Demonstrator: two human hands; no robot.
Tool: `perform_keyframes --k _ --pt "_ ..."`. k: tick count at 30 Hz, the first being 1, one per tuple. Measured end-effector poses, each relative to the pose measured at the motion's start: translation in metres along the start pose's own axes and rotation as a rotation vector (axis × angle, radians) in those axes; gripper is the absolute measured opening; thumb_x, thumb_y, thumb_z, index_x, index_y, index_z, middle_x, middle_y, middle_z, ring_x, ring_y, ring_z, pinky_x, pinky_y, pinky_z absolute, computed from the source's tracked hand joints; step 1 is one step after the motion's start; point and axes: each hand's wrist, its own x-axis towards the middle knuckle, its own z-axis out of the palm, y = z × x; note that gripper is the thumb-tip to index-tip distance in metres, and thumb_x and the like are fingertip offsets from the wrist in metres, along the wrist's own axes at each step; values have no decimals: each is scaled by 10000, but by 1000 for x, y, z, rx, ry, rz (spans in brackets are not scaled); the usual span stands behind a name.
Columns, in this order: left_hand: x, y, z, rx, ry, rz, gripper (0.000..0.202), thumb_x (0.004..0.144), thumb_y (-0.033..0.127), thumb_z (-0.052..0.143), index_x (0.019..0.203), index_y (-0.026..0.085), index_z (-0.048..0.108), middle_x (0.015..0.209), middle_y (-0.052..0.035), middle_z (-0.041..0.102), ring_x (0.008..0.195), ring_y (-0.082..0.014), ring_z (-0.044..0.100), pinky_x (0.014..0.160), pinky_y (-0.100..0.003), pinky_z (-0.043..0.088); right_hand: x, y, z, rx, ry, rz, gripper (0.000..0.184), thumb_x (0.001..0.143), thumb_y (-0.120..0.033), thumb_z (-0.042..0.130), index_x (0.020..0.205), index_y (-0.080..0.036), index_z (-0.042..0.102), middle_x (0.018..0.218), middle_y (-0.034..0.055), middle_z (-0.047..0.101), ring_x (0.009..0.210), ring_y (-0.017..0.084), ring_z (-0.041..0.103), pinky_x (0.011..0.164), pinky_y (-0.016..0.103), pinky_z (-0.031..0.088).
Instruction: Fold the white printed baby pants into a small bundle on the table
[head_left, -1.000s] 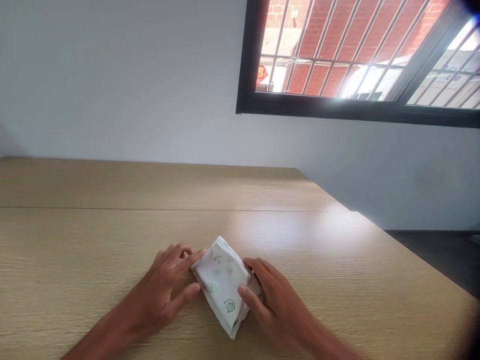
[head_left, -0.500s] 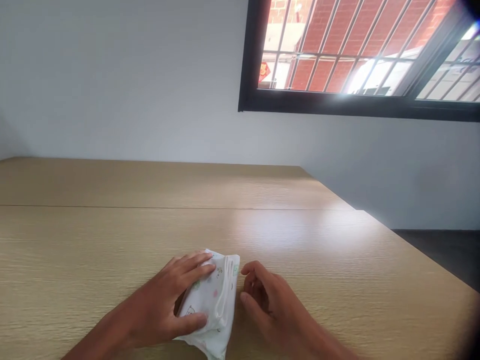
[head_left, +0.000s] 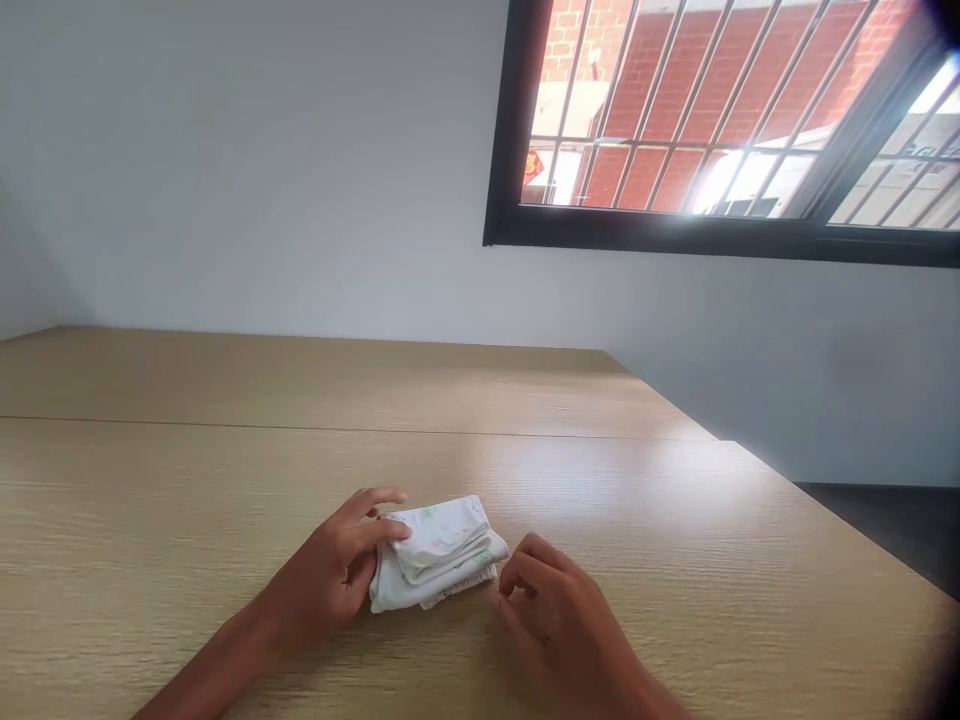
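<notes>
As the person's left hand point(head_left: 330, 570) lies curled against its end, a folded white cloth point(head_left: 439, 553) with faint green print sits flat on a pale wood-grain tabletop point(head_left: 150, 520), its long axis running side to side and rising slightly toward the right. Layered folds stack along the cloth's right end and near edge, and its narrow ends point toward the two hands. The cloth lies just right of the left hand, whose fingers point(head_left: 394, 528) reach over the top layer at the left end; whether the thumb pinches from the side cannot be told. To the cloth's right, the right hand point(head_left: 559, 625) is loosely cupped and holds nothing, its fingertips point(head_left: 504, 590) just beside the near right corner with no clear contact. Beyond the hands, a seam point(head_left: 225, 423) crosses the tabletop, and a barred, black-framed window point(head_left: 637, 243) looks out on a red brick wall point(head_left: 675, 110).
</notes>
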Motion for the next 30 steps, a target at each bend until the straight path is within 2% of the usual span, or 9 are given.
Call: perform_keyframes --k 3,6,9,12,16,20,22,25,30 --pt "1 7 -2 -16 66 -38 400 958 96 295 1050 271 643 1244 -51 530 991 -179 598 772 -277 511 1 2 2 -49 12 46 194 885 -258 529 701 -200 515 803 31 584 686 165 554 598 272 398" --pt "-1 20 3 -16 -28 -93 281 960 227 466 1185 320 605 1353 -44 478 1173 -242 520 925 -360 495 1 2 3 -63 32 63 204 880 -254 538 689 -199 492 793 28 581 664 155 538 577 261 381" --pt "-3 25 12 57 -103 -83 547 814 227 686 1318 362 522 1463 -33 405 1368 -311 336 1120 -479 354 2 0 3 -71 30 69 191 873 -251 546 698 -203 488 790 26 582 658 154 532 571 259 377" --pt "-1 21 16 31 -90 -58 504 845 178 636 1308 340 523 1436 -34 443 1359 -278 354 1140 -446 324 2 -1 2 -60 17 88 186 872 -255 545 702 -206 487 787 25 584 644 152 534 560 257 375" --pt "7 18 10 -122 -1 -66 166 943 214 525 1085 235 609 1120 -47 607 1040 -227 551 947 -340 442 4 -1 2 -30 8 97 167 877 -249 544 720 -204 507 808 27 590 629 142 531 557 250 381" --pt "11 20 0 -169 0 -129 150 975 269 488 906 207 607 835 -10 589 735 -184 510 682 -275 423 4 -2 1 19 -27 72 126 876 -223 541 753 -198 535 844 26 590 600 119 513 544 240 372" --pt "10 20 -1 -160 -24 -100 93 920 239 561 996 215 608 962 -23 606 875 -202 553 803 -288 450 3 -3 0 37 -50 59 97 869 -193 541 772 -196 550 851 22 584 599 114 512 541 237 368" --pt "4 18 4 -92 -81 -23 450 773 185 691 1197 258 560 1285 -57 523 1236 -285 457 1062 -385 380 2 -4 0 51 -64 64 77 856 -150 546 792 -191 559 858 14 571 598 105 510 552 238 376" --pt "-4 14 16 5 -112 -28 567 763 213 739 1273 318 515 1477 -73 350 1407 -344 238 1136 -534 305 3 -5 1 48 -60 86 131 827 -88 558 735 -178 533 854 13 543 617 101 508 554 231 395"
